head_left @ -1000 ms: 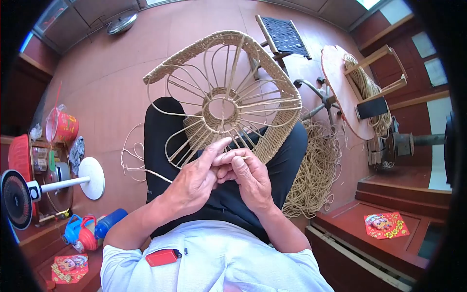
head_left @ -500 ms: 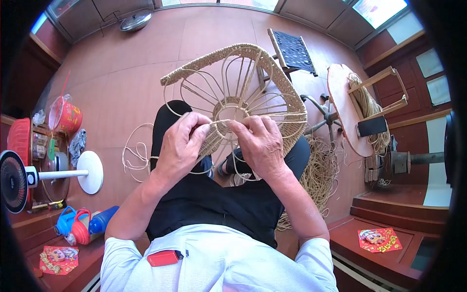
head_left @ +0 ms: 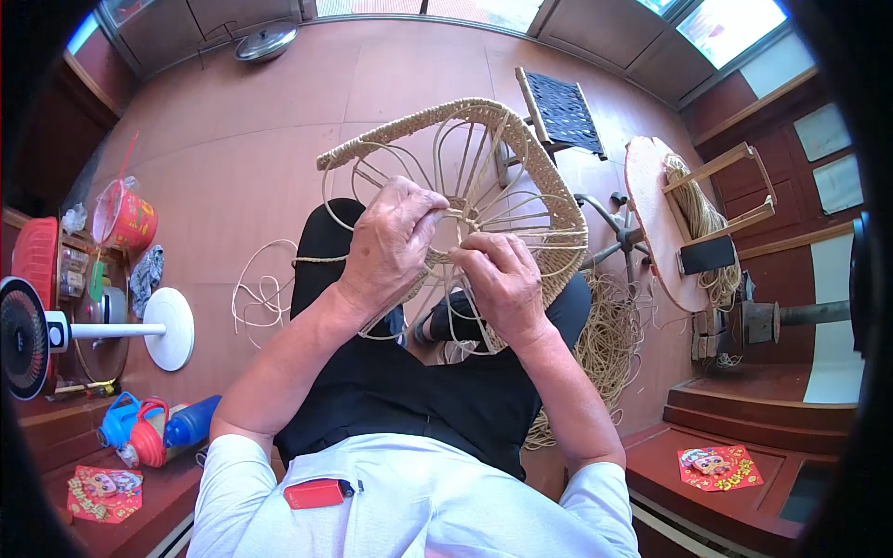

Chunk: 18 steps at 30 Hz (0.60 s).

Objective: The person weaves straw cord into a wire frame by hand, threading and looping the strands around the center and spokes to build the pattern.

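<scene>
Open-spoked woven basket (head_left: pixel 561 198) centre, by knees. Left hand (head_left: pixel 393 244) pinches cord (head_left: pixel 321 259) near basket's hub; right hand (head_left: pixel 503 281) nearer, fingers curled, grip unclear. Tangled rope heap (head_left: pixel 609 344) right, on floor.

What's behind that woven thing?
Through the woven frame, pinkish floor shows; a stool peeks past it. What the band, left hand and right hand cover can't be seen.

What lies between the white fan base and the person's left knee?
In the head view, loose pale cord lies on the floor between the fan base and left knee.
</scene>
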Motion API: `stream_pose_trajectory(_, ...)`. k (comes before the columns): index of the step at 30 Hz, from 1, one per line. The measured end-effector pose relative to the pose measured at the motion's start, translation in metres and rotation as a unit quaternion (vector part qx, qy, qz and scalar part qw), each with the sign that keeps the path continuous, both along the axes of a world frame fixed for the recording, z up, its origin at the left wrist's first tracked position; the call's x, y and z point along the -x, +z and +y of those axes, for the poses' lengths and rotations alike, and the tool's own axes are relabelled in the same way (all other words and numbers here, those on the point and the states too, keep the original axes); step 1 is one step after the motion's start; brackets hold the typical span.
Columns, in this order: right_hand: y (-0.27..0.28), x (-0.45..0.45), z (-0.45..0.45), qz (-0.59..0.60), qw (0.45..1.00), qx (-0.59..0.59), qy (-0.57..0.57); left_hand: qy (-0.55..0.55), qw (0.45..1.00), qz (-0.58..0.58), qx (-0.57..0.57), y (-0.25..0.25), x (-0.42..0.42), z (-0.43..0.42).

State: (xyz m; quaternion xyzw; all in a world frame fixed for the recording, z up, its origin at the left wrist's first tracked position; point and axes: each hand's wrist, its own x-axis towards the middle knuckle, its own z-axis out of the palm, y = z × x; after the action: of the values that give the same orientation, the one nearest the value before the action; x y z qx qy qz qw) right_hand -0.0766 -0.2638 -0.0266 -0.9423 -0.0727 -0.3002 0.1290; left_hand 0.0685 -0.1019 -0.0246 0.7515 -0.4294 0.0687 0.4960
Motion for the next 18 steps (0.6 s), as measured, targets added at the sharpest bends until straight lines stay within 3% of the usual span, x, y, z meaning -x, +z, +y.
stream_pose_trajectory(18, -0.0044, 0.0005, 0.0025, -0.049, 0.998, -0.048, 0.003, 0.028, 0.999, -0.02, 0.016, -0.0099, 0.0031, -0.0058)
